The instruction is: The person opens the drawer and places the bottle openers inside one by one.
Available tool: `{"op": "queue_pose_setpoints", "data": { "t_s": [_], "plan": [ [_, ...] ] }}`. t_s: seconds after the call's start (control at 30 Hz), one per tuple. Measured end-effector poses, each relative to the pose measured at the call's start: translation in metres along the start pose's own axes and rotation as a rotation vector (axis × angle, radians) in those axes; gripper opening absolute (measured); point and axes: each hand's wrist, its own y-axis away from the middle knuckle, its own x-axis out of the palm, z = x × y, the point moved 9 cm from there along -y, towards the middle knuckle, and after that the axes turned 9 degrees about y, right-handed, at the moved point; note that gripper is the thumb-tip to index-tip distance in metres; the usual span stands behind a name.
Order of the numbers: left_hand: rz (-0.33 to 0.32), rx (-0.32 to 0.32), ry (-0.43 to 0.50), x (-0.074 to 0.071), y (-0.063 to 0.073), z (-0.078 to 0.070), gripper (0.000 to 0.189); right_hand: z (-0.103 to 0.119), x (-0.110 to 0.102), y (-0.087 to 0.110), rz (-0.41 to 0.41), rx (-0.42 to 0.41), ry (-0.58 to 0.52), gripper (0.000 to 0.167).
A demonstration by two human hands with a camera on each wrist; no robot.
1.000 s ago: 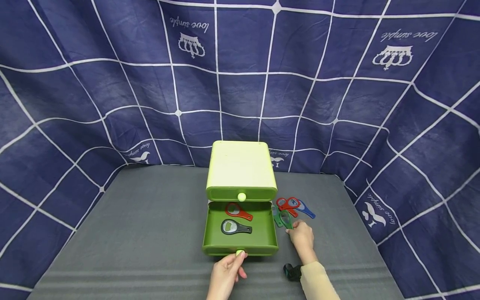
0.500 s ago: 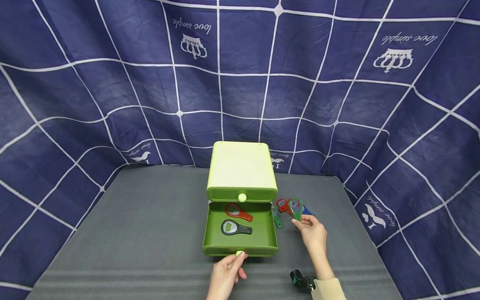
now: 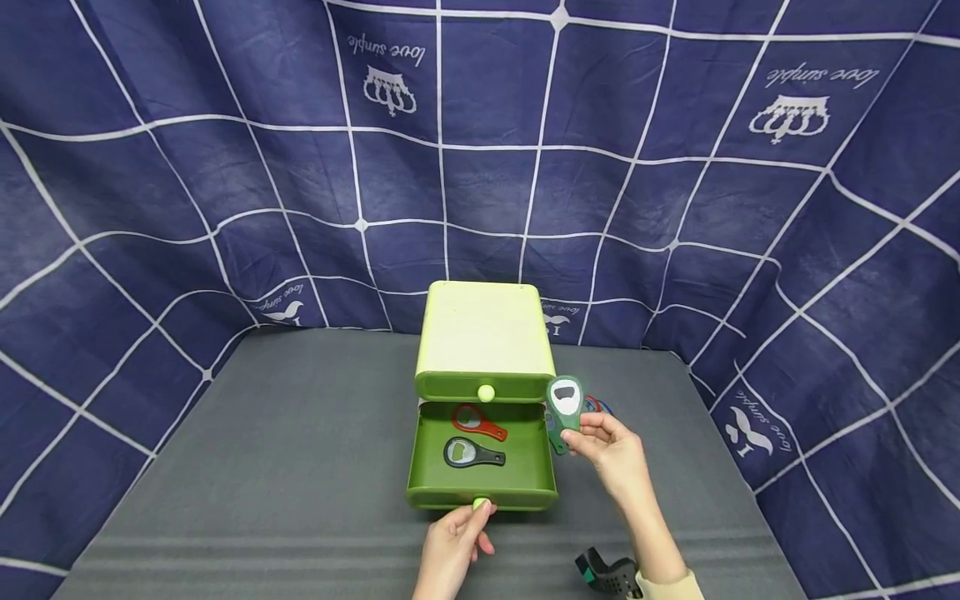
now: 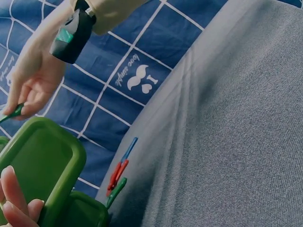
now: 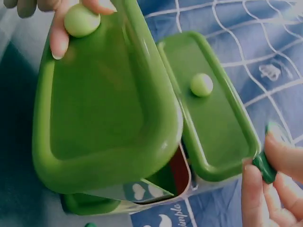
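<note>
A small green two-drawer cabinet stands on the table, its lower drawer pulled out. My left hand pinches that drawer's round knob between thumb and fingers. Inside the drawer lie a red bottle opener and a black bottle opener. My right hand pinches a green bottle opener by its handle, raised beside the drawer's right side with the round head upward. Behind it, another green bottle opener lies on the table, partly hidden.
Red and blue bottle openers lie right of the cabinet, mostly hidden by my right hand in the head view. The upper drawer is closed. A grey cloth covers the table, and a blue gridded curtain hangs behind and at the sides.
My right hand has lifted the green bottle opener off the pile, first to the right, then back left toward the drawer, turning its head upward. The left hand stays on the knob.
</note>
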Motion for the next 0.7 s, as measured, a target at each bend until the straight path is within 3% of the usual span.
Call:
{"op": "queue_pose_setpoints", "data": {
  "t_s": [0.17, 0.43, 0.7],
  "plan": [
    [0.001, 0.006, 0.002, 0.0, 0.0, -0.001, 0.04, 0.009, 0.024, 0.005, 0.09, -0.065, 0.019, 0.032],
    [0.008, -0.003, -0.036, 0.001, -0.002, 0.001, 0.043, 0.007, 0.07, 0.0, 0.267, -0.115, 0.245, 0.025],
    [0.023, -0.026, -0.041, 0.001, 0.0, 0.002, 0.046, 0.006, 0.093, -0.005, 0.343, -0.153, 0.394, 0.02]
  ]
}}
